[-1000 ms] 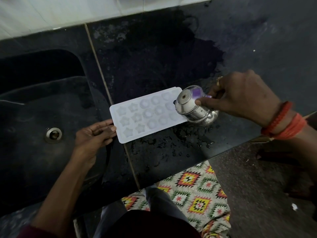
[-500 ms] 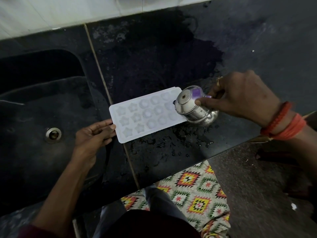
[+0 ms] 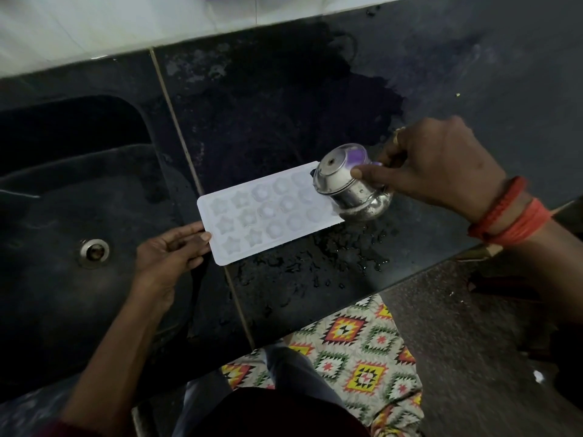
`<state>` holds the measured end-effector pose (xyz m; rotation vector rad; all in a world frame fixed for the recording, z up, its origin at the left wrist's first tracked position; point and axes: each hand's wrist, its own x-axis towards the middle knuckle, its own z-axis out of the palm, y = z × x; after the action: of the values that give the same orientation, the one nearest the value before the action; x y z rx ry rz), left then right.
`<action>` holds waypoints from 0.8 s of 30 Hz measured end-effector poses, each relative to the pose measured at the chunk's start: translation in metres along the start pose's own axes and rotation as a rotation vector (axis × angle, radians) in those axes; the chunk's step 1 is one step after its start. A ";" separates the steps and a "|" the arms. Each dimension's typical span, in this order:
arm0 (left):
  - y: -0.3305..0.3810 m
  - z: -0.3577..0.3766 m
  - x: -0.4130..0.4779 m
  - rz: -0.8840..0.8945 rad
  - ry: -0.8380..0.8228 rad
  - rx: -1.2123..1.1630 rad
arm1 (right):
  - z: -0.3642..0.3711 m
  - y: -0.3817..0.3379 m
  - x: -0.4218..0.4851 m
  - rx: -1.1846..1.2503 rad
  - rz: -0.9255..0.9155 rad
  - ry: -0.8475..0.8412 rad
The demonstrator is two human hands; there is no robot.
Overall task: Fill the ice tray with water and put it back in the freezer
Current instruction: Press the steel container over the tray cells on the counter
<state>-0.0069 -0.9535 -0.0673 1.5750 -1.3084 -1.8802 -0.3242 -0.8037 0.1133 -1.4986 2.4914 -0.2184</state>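
Note:
A white ice tray [image 3: 262, 216] with star and round cells lies slanted on the black counter [image 3: 284, 105], its left end reaching over the sink's rim. My left hand [image 3: 164, 250] holds that left end, thumb tip on the tray's edge. My right hand [image 3: 435, 171] grips a small steel pot [image 3: 350, 187], tipped with its mouth toward the tray's right end. Whether water is running from it cannot be made out. The pot covers the tray's right corner.
A black sink [image 3: 63, 200] with a metal drain [image 3: 93, 251] lies on the left. Water drops [image 3: 331, 257] are spattered on the counter in front of the tray. White wall tiles [image 3: 126, 23] run along the back. A patterned cloth [image 3: 356, 342] shows below the counter edge.

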 end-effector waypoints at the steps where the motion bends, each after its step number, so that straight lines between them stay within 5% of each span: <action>1: 0.000 0.000 0.000 -0.001 -0.001 -0.001 | 0.000 -0.001 0.001 -0.003 0.004 0.000; 24: 0.001 0.000 -0.001 -0.016 -0.002 0.012 | -0.009 -0.010 0.007 -0.006 0.046 -0.025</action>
<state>-0.0065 -0.9533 -0.0662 1.5943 -1.3139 -1.8872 -0.3210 -0.8147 0.1235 -1.4354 2.5059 -0.1828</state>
